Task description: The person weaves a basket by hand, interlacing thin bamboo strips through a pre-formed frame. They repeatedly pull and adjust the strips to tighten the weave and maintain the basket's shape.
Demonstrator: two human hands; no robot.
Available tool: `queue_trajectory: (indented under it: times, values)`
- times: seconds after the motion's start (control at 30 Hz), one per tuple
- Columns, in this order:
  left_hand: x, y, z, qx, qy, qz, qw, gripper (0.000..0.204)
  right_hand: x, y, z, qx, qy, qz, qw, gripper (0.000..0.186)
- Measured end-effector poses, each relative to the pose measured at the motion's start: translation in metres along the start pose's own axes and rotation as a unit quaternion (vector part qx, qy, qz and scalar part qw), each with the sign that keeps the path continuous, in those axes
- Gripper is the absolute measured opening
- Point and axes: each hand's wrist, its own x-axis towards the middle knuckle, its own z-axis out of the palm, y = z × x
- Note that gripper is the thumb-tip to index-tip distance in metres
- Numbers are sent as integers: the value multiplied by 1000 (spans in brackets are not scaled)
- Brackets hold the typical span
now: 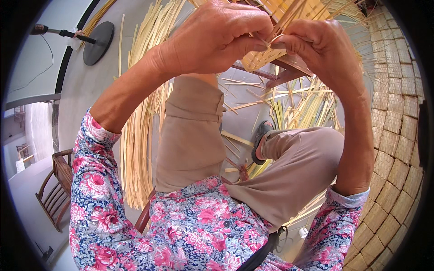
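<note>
My left hand [219, 38] and my right hand [323, 49] are raised at the top of the view, thumbs almost meeting. Each is closed in a pinch on a thin pale bamboo strip [277, 38], which bends between the fingertips. Just below the thumbs shows a corner of woven bamboo [257, 61], its loose strips [291, 13] sticking up between the hands. More yellow weaving [312, 8] lies behind, over a reddish-brown wooden frame [294, 65]. My hands cover much of the woven piece.
Long bamboo strips [138, 149] lie in a bundle beside my left leg. Shorter, partly green offcuts [303, 106] litter the floor ahead. Stacked woven blocks [389, 117] line the right side. A round black stand base [98, 43] and a wooden chair [61, 189] are at left.
</note>
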Motion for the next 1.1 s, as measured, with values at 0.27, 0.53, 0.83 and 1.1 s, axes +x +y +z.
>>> queue_trajectory:
  times: [0.27,0.53,0.83,1.1]
  values:
    - [5,0,-14,11,-23,-16,1000,13,4,-1,-7,-10,1,-6,1000,20]
    - [-4,-9,-8,-72,143,-203,966,16,19,-23,9,-120,305,-92,940,15]
    - [-28,-34,-10,-143,170,-194,955,14,26,19,49,720,282,262,578,20]
    - [-28,-44,-4,-142,193,-160,958,13,44,29,19,785,60,69,612,29]
